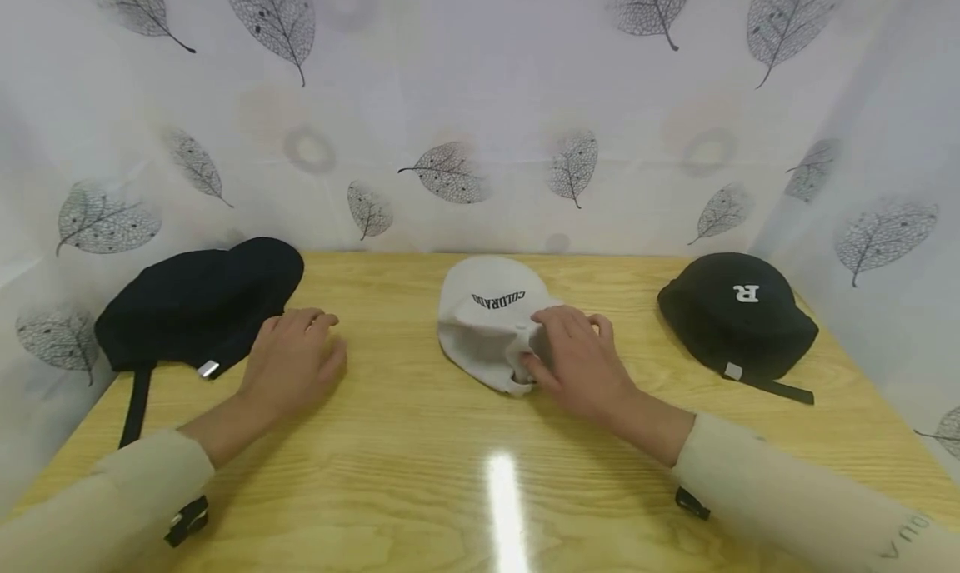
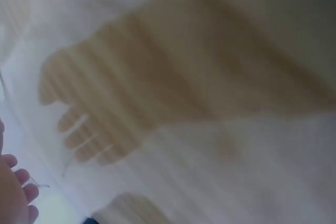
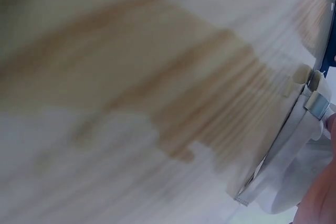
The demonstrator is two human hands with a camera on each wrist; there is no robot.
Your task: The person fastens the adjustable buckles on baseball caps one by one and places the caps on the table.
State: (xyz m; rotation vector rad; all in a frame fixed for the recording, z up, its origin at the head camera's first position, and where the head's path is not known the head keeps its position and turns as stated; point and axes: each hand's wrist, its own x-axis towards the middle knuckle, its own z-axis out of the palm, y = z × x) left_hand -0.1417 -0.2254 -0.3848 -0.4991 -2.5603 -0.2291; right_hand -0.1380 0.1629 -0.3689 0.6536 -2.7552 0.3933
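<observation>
A white cap (image 1: 480, 340) with COLORADO printed on it lies mid-table in the head view, its opening towards me. My right hand (image 1: 585, 365) is at its right edge, thumb and fingers curled around the fabric. In the right wrist view, the cap's strap (image 3: 278, 156) and metal buckle (image 3: 316, 105) show beside part of that hand. My left hand (image 1: 292, 356) hovers over or rests on the wood, fingers loosely bent, holding nothing. Behind it lies a black cap (image 1: 202, 298) with a dangling strap; whether the hand touches it I cannot tell.
Another black cap (image 1: 727, 306), marked with a white R, lies at the right with its strap on the wooden table (image 1: 390, 456). A leaf-patterned curtain (image 1: 510, 98) closes off the back and sides. The tabletop is glossy and reflects light and the hands.
</observation>
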